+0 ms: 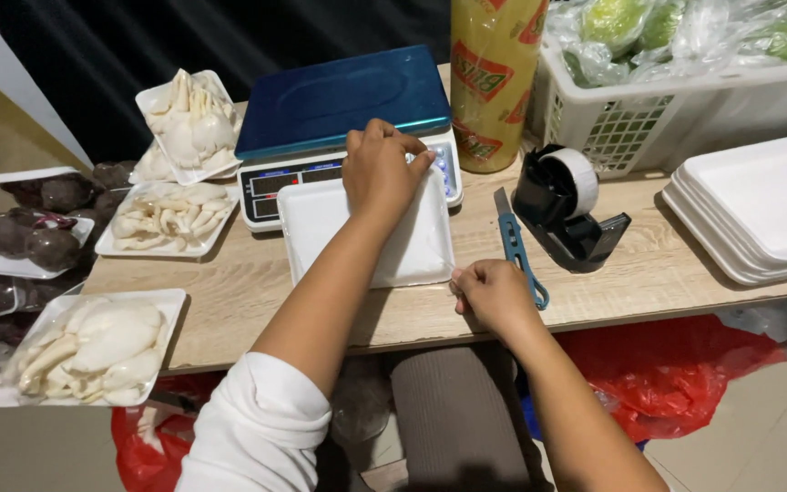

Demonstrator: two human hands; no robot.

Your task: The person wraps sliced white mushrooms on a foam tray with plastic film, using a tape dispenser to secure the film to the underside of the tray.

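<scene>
An empty white foam tray (pixel 321 232) lies on the wooden table in front of a digital scale (pixel 343 105) with a blue platform. My left hand (pixel 380 169) rests on the tray's far edge, its fingers curled down and gripping that edge. My right hand (pixel 494 292) is at the table's front edge, just off the tray's near right corner. Its fingers are pinched together on what looks like a thin clear film stretched from the tray.
A yellow roll of cling film (pixel 494 77) stands behind a black tape dispenser (pixel 567 205) and a blue knife (pixel 516 246). Stacked white trays (pixel 758 205) and a basket of greens (pixel 685 105) sit right. Mushroom trays (pixel 93 351) and purple produce (pixel 29 241) lie left.
</scene>
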